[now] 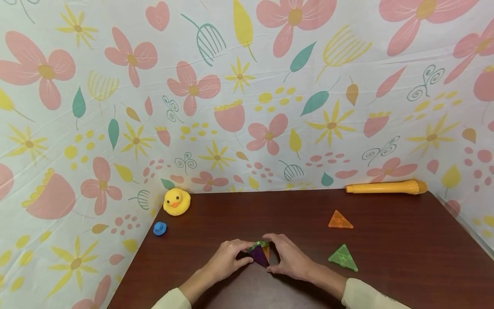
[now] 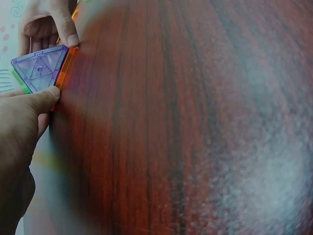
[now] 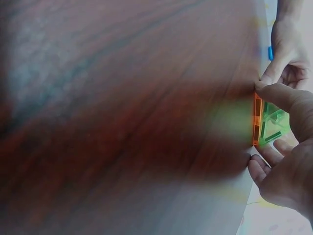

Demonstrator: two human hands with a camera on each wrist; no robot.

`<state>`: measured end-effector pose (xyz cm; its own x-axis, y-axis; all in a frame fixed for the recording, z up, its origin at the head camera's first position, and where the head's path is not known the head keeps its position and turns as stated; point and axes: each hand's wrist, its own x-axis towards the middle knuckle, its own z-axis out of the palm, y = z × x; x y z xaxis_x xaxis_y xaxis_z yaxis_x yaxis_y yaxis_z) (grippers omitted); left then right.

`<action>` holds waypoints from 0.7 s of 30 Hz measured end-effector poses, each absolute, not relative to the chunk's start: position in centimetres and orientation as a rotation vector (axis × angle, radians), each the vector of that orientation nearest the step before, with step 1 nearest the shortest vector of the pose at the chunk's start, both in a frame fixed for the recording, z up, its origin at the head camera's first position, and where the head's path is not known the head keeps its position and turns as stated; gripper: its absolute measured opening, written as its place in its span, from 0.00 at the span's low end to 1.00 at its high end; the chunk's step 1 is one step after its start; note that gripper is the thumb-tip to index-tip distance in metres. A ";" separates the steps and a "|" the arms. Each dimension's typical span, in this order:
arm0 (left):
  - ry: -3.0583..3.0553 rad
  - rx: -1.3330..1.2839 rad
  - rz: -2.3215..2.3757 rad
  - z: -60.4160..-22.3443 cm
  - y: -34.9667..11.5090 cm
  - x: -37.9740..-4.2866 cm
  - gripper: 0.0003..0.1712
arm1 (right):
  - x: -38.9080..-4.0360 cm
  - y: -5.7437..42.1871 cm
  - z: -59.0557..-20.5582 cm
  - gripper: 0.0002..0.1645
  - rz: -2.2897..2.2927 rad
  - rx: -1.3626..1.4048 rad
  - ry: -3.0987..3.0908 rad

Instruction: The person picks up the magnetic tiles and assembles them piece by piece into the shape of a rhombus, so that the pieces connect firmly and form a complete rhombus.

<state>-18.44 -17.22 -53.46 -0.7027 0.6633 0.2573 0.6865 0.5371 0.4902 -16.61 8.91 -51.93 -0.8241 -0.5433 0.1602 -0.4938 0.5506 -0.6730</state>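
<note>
At lower ctr of the head view, L hand (image 1: 227, 259) pinched one side of a small pyramid of translucent triangle tiles (image 1: 261, 254), thumb and forefinger a bit apart; R hand (image 1: 290, 259) gripped the opp. side w/ a wider thumb-to-finger gap. Purple face (image 1: 257, 256) was twd cam. Loose orange triangle (image 1: 340, 220) and green triangle (image 1: 344, 257) lay flat, mid-R and lower R resp.

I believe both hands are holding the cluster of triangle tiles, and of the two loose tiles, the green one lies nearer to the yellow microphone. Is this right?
Not quite: the head view shows that the loose orange tile lies nearer to the yellow microphone. The rest is right: the left hand and right hand hold the cluster of triangle tiles.
</note>
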 end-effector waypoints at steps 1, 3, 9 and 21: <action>-2.721 -1.189 -0.897 -53.5 -17.2 -18.4 0.24 | -16.6 8.9 -52.0 0.48 -1.148 -0.902 2.703; -2.723 -1.183 -0.905 -53.5 -17.2 -18.4 0.24 | -16.7 8.9 -52.0 0.49 -1.156 -0.889 2.699; -2.731 -1.176 -0.946 -53.3 -17.2 -18.4 0.24 | -16.8 9.3 -52.0 0.52 -1.168 -0.892 2.655; -2.688 -1.226 -1.362 -52.5 -17.8 -19.3 0.34 | -17.1 13.3 -49.1 0.56 -1.292 -0.926 2.484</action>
<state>-19.29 -17.76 -52.49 -0.7107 0.6673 0.2229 0.5744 0.3673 0.7315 -17.10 13.34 -49.11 -0.7862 -0.6078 0.1114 -0.4400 0.4241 -0.7915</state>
